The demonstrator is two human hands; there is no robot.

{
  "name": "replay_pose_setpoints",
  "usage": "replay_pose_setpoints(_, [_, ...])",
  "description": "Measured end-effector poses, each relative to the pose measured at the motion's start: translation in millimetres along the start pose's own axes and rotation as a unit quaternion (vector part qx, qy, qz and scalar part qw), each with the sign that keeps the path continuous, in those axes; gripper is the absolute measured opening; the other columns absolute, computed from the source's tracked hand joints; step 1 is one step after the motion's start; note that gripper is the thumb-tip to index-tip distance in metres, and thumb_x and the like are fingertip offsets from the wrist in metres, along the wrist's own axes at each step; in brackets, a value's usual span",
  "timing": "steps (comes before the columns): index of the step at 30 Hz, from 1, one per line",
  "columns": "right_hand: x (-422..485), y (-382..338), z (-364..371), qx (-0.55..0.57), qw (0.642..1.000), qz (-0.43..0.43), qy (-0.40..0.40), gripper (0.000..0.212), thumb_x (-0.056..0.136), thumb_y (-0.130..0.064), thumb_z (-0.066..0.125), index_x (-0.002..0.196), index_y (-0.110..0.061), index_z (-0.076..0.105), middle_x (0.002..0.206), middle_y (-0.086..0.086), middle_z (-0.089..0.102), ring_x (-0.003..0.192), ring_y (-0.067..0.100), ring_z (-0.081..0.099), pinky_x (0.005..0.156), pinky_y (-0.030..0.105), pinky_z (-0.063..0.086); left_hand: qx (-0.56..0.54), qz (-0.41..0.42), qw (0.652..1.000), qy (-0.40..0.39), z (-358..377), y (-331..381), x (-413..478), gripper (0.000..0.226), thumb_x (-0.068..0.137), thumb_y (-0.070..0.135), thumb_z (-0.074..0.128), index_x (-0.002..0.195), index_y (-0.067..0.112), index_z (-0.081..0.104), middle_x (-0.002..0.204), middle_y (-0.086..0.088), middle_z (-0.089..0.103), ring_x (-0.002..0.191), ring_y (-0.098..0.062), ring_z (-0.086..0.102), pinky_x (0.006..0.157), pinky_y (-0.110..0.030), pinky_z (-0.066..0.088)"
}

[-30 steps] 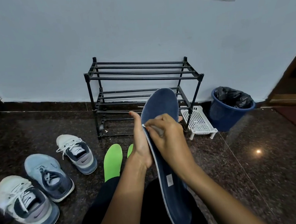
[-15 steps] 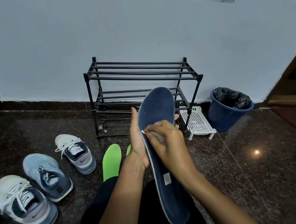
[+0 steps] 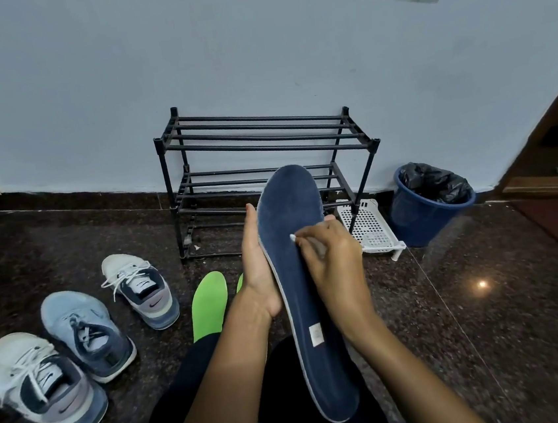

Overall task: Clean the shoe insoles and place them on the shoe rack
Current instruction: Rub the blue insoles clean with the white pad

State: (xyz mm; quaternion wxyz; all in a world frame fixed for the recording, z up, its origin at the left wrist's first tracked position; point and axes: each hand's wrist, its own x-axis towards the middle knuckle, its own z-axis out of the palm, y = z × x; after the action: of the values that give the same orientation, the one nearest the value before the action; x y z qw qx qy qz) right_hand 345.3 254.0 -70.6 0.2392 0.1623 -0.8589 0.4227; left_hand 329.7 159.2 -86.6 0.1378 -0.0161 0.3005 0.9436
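The blue insole (image 3: 289, 210) stands nearly upright in front of the person, above the lap. Its long axis runs from the heel end, low and near the body, up to the toe end, which points away towards the shoe rack (image 3: 263, 137) against the wall. The left hand (image 3: 258, 272) holds it from the left edge and from behind, thumb straight along the near edge. The right hand (image 3: 335, 267) lies on the front face, its fingers curled and pinching a small white thing (image 3: 293, 237) pressed to the cloth surface.

The wiping looks to be under way. The rack's bars are bare, so no insole has been placed yet. The rack lies straight ahead beyond the toe end, and the left hand, which bears the insole, seems the likelier one to carry it there.

A green insole (image 3: 210, 304) lies on the floor near the left forearm.

The left fingers are mostly hidden behind the blue insole. Whether the white thing is a wipe, a tissue or cloth cannot be told. A second green insole (image 3: 240, 282) shows only as a sliver beside the left wrist.
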Motion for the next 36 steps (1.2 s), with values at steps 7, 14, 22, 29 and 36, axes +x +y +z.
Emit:
replay_pose_setpoints(7, [-28, -5, 3, 0.007, 0.999, -0.034, -0.028, 0.014, 0.081, -0.008, 0.057, 0.084, -0.005, 0.07, 0.08, 0.0, 0.055, 0.076, 0.019, 0.057, 0.072, 0.013, 0.041, -0.05, 0.029, 0.998, 0.015, 1, 2, 0, 0.078, 0.085, 0.068, 0.033, 0.114, 0.006, 0.069, 0.132, -0.032, 0.051, 0.126, -0.04, 0.045, 0.094, -0.044, 0.049])
replay_pose_setpoints(14, [-1, 2, -6, -0.012, 1.0, 0.001, -0.012, 0.012, 0.082, 0.004, 0.06, 0.083, -0.004, 0.07, 0.081, 0.001, 0.054, 0.075, 0.008, 0.052, 0.071, 0.001, 0.034, -0.005, 0.027, 0.999, 0.018, 1, -2, 3, 0.078, 0.09, 0.067, 0.026, 0.097, 0.008, 0.076, 0.106, -0.021, 0.069, 0.099, -0.027, 0.066, 0.083, -0.033, 0.055])
replay_pose_setpoints(22, [-23, -9, -3, 0.013, 0.999, -0.013, -0.036, 0.012, 0.08, 0.003, 0.064, 0.083, -0.006, 0.071, 0.081, 0.0, 0.057, 0.077, 0.005, 0.053, 0.074, 0.0, 0.034, -0.03, 0.023, 0.999, 0.036, 5, 2, -1, 0.073, 0.09, 0.066, 0.031, 0.118, 0.007, 0.063, 0.135, -0.028, 0.05, 0.109, -0.036, 0.055, 0.094, -0.045, 0.049])
replay_pose_setpoints(29, [4, 5, -8, -0.038, 0.999, 0.004, 0.007, 0.01, 0.083, 0.0, 0.062, 0.086, -0.006, 0.07, 0.082, -0.001, 0.054, 0.082, 0.017, 0.054, 0.073, 0.002, 0.033, 0.005, 0.031, 0.999, 0.023, 3, -2, 1, 0.072, 0.091, 0.063, 0.03, 0.086, 0.009, 0.076, 0.09, -0.014, 0.069, 0.08, -0.023, 0.067, 0.073, -0.029, 0.054])
replay_pose_setpoints(36, [-20, -3, -1, -0.012, 0.999, -0.038, -0.001, 0.012, 0.078, -0.003, 0.06, 0.083, -0.006, 0.071, 0.08, 0.002, 0.059, 0.078, 0.017, 0.056, 0.074, 0.005, 0.035, -0.011, 0.017, 0.999, 0.047, 7, 3, -4, 0.078, 0.09, 0.067, 0.027, 0.121, 0.003, 0.059, 0.136, -0.032, 0.045, 0.12, -0.038, 0.048, 0.09, -0.04, 0.052])
